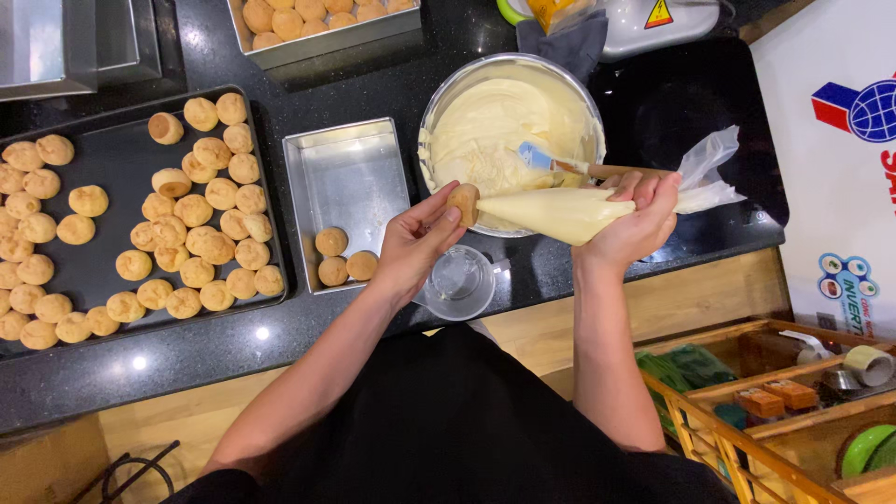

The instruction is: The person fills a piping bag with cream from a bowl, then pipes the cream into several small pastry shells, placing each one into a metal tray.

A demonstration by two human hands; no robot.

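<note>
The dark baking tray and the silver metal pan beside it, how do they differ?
The dark baking tray is wide, shallow and black; the silver metal pan is smaller, deeper and shiny. The tray carries dozens of small round puffs spread across it, while the pan holds only three puffs in its near corner. Both are rectangular and sit on the black counter.

Black speckled stone countertop [187, 359], glossy, with small bright ceiling-light reflections. Along its near edge, a pale wooden front [691, 299]. Right of the countertop, below its level, a wooden slatted crate [728, 439]. Beyond its right end, a white panel [831, 187].
</note>
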